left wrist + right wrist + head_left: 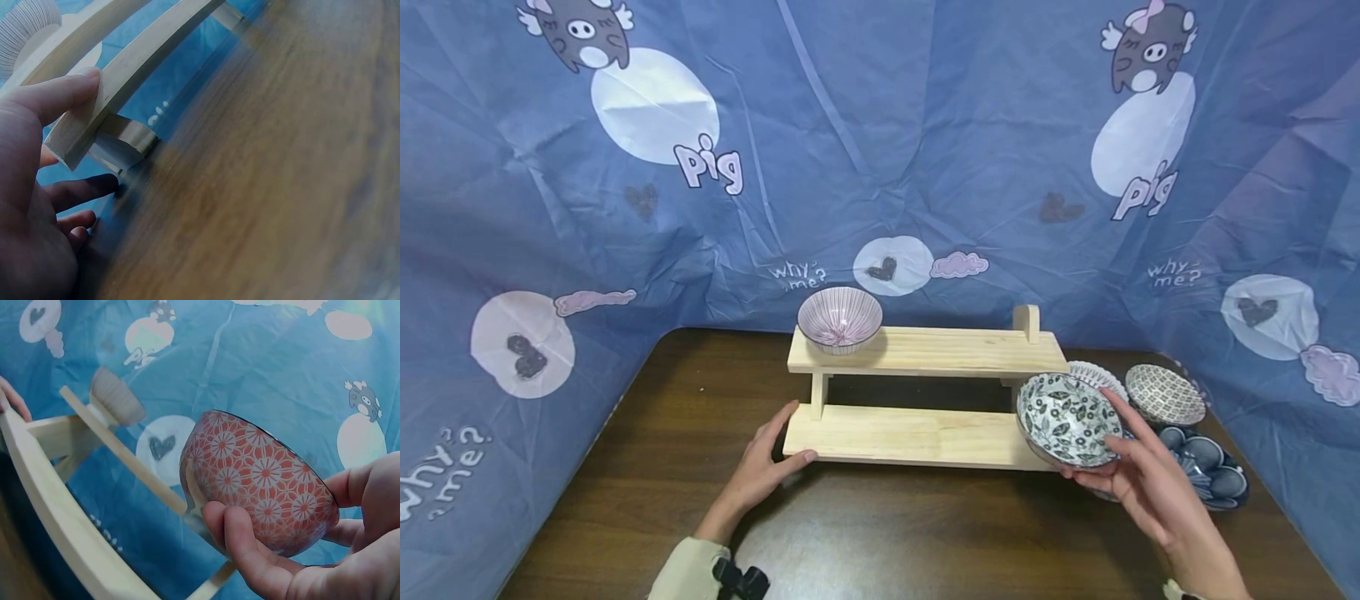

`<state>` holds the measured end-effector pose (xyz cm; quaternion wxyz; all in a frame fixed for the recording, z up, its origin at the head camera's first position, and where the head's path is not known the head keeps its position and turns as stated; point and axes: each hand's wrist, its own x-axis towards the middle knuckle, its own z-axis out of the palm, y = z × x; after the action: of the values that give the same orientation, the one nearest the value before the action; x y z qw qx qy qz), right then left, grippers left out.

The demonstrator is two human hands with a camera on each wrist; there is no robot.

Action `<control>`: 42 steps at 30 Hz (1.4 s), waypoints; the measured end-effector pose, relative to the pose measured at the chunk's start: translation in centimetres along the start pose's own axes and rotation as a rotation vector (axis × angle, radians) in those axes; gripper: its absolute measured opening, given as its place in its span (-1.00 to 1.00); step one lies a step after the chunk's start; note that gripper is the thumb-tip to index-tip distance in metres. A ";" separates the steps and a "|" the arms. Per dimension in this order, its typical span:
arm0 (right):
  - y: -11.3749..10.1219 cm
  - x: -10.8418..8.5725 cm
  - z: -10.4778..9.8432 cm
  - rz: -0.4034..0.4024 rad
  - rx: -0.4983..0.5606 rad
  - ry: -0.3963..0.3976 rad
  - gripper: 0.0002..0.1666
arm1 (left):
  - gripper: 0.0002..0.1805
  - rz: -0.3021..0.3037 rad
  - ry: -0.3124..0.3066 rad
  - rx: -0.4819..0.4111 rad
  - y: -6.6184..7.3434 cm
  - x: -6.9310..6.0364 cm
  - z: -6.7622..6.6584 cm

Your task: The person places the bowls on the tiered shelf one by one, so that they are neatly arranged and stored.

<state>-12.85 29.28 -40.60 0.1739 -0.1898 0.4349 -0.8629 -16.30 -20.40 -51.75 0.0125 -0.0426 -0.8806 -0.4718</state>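
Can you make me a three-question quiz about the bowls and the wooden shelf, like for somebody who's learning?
1. True or false: in the head view, the striped bowl sits at the left end of the upper board.

2. Pick one. The right hand holds a flowery bowl. What does the outside look like in the right wrist view?
A) green stripes
B) red with pale flowers
C) plain black

3. Where is the left hand touching the wooden shelf?

Key:
1. True.
2. B.
3. At the left end of the lower board, with the thumb on its front edge.
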 end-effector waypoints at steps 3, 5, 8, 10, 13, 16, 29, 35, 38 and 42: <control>-0.2 0.8 0.4 0.012 -0.058 0.039 -0.26 | -0.06 0.003 0.000 0.001 0.0 0.0 0.0; -0.4 1.4 0.7 0.028 -0.102 0.077 -0.25 | -0.06 0.006 0.001 0.002 0.0 0.0 0.0; -0.7 2.3 1.3 0.048 -0.164 0.123 -0.23 | -0.06 0.009 0.003 0.002 0.0 0.0 0.0; -0.8 2.9 1.6 0.054 -0.189 0.136 -0.23 | -0.06 0.013 0.004 0.000 0.0 0.0 0.0; -0.9 3.6 2.1 0.053 -0.211 0.144 -0.24 | -0.06 0.015 0.005 -0.001 0.0 0.0 0.0; -0.9 4.4 2.7 0.058 -0.211 0.157 -0.24 | -0.07 0.016 0.007 -0.001 0.0 0.0 0.1; -1.2 7.7 4.6 0.072 -0.235 0.215 -0.21 | -0.07 0.023 0.009 0.009 0.0 0.0 0.0; -1.0 9.1 5.0 0.078 -0.224 0.204 -0.21 | -0.07 0.028 0.011 0.003 0.0 0.0 0.0; -0.9 9.8 5.4 0.083 -0.238 0.223 -0.22 | -0.07 0.024 0.013 0.005 -0.1 0.0 0.0; -0.8 10.5 5.8 0.090 -0.240 0.247 -0.24 | -0.07 0.017 0.008 0.011 -0.1 0.0 0.0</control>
<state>-19.30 20.82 -34.87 0.1337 -0.0821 0.5608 -0.8130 -16.29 -20.45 -51.82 0.0203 -0.0479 -0.8827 -0.4671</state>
